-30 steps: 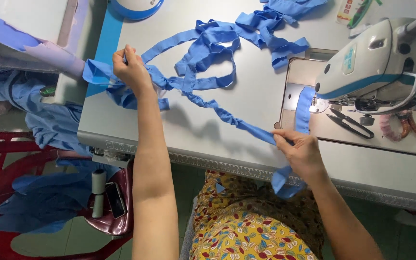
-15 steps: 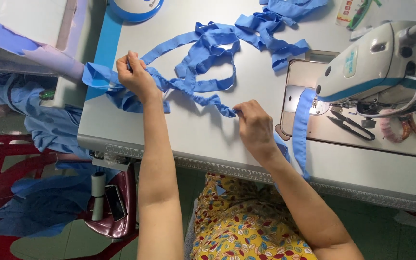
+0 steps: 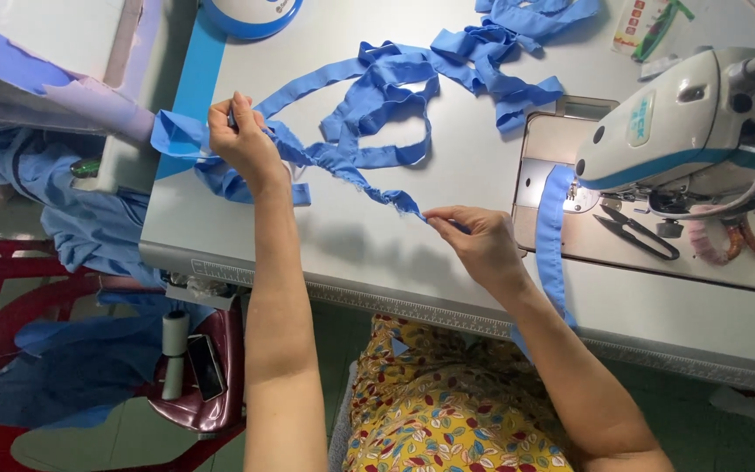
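A long blue fabric strip (image 3: 369,183) lies in loops across the white sewing table (image 3: 369,253). My left hand (image 3: 239,135) grips the strip near its bunched left end, raised a little off the table. My right hand (image 3: 481,238) pinches the same strip further along, so a gathered stretch hangs taut between both hands. From my right hand the strip runs up to the needle of the white sewing machine (image 3: 683,122) and also drops over the table's front edge.
Black thread snips (image 3: 635,232) lie on the machine bed. A blue-and-white round object (image 3: 251,10) sits at the back. Blue cloth (image 3: 72,358), a thread spool (image 3: 172,354) and a phone (image 3: 204,367) rest on a red chair at the left.
My right hand slid up the strip towards my left hand, then drew back a little to the right, pulling the gathered stretch taut. My left hand has stayed almost in place.
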